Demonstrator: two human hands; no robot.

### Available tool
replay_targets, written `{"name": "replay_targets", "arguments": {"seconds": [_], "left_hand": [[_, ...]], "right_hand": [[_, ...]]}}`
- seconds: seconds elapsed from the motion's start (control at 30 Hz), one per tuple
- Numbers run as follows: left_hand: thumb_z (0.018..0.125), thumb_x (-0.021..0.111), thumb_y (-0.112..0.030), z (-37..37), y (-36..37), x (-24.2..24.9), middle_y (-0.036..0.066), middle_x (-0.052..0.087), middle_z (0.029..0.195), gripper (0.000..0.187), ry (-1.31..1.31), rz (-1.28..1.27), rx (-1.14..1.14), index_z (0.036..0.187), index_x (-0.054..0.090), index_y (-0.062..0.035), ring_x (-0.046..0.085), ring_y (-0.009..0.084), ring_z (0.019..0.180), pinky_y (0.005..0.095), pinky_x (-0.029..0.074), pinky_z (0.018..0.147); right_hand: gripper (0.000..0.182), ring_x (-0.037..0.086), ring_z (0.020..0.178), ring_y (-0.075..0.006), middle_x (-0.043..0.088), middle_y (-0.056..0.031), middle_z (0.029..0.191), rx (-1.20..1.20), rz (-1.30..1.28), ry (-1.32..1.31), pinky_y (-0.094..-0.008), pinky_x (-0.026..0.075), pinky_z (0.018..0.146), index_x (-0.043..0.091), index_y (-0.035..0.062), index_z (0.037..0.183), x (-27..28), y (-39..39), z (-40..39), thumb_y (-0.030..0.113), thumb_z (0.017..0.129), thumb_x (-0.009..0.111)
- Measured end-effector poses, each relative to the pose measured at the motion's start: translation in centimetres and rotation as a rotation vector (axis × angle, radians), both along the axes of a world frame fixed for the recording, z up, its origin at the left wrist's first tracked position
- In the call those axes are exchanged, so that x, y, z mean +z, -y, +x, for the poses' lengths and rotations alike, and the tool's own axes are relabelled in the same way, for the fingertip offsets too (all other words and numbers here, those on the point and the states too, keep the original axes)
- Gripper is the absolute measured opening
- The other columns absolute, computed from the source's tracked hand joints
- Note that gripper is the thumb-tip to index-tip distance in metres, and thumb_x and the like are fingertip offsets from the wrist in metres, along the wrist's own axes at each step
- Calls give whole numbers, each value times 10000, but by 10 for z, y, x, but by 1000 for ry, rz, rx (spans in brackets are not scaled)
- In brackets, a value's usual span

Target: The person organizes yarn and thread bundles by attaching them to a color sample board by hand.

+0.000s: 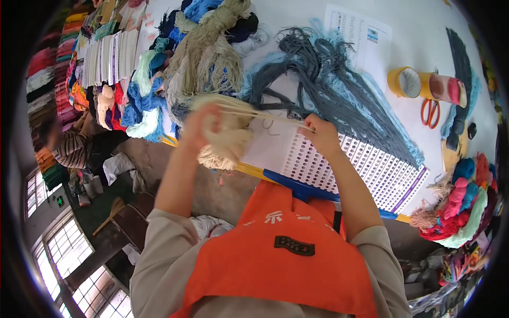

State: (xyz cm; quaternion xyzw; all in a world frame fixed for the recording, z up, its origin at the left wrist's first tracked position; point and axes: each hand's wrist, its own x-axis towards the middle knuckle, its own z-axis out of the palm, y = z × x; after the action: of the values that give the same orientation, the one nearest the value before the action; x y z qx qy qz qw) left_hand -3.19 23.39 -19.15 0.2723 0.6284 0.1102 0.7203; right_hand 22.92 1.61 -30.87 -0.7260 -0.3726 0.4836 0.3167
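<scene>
A bundle of cream yarn (228,143) hangs at my left hand (200,127), which is smeared by motion but closed around part of it. Several strands stretch from there across to my right hand (322,135), whose fingers are pinched together on their end. Beneath my right hand lie white cards with rows of punched holes (318,167), one edged with a purple strip. Dark grey yarn (339,100) lies over the upper part of these cards, with light blue yarn (400,140) beside it.
Beige skeins (212,53) and blue skeins (140,108) are heaped at left, near more punched cards (110,58). At right are tape rolls (405,82), orange-handled scissors (430,113) and colourful yarn (460,199). A printed sheet (360,40) lies behind. Another person (74,143) is at far left.
</scene>
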Motion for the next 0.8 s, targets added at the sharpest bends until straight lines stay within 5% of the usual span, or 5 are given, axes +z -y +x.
{"name": "replay_targets", "arguments": {"seconds": [0.1, 0.23, 0.5, 0.63, 0.8], "left_hand": [[937, 514, -140, -71, -74, 42, -26, 407, 548, 215, 343, 308, 169, 725, 524, -106, 401, 83, 481, 237, 329, 464], [951, 568, -232, -83, -65, 81, 7, 523, 587, 262, -527, 826, 73, 1013, 654, 7, 445, 76, 485, 220, 330, 463], [883, 634, -432, -14, 89, 164, 163, 610, 1063, 750, 1086, 755, 111, 1447, 335, -39, 581, 167, 739, 310, 482, 635], [894, 616, -452, -26, 99, 155, 201, 503, 1362, 748, 855, 382, -324, 1476, 340, -69, 593, 81, 767, 240, 484, 625], [935, 601, -405, -26, 142, 139, -3, 573, 1174, 640, 830, 384, -561, 1469, 391, -123, 371, -7, 602, 150, 311, 491]], "right_hand": [[245, 601, 584, -233, 625, -82, 656, 17, -41, -17, -348, 457, 573, 608, 74, 894, 3, -2, 0, 253, 792, 740], [227, 562, 542, -179, 602, -63, 618, -2, 23, 69, -320, 455, 557, 600, 49, 899, 4, 0, -8, 209, 806, 731], [261, 598, 745, -167, 641, -69, 915, -274, 224, 79, -291, 480, 687, 603, 69, 1068, 85, 12, -75, 150, 840, 701], [159, 552, 739, -77, 617, -4, 893, -305, 405, -173, -228, 454, 691, 610, 33, 1013, 215, 19, -123, 69, 872, 674], [120, 585, 733, -75, 610, -2, 942, -234, 514, -221, -214, 488, 644, 644, 20, 987, 297, 32, -161, 34, 870, 671]]}}
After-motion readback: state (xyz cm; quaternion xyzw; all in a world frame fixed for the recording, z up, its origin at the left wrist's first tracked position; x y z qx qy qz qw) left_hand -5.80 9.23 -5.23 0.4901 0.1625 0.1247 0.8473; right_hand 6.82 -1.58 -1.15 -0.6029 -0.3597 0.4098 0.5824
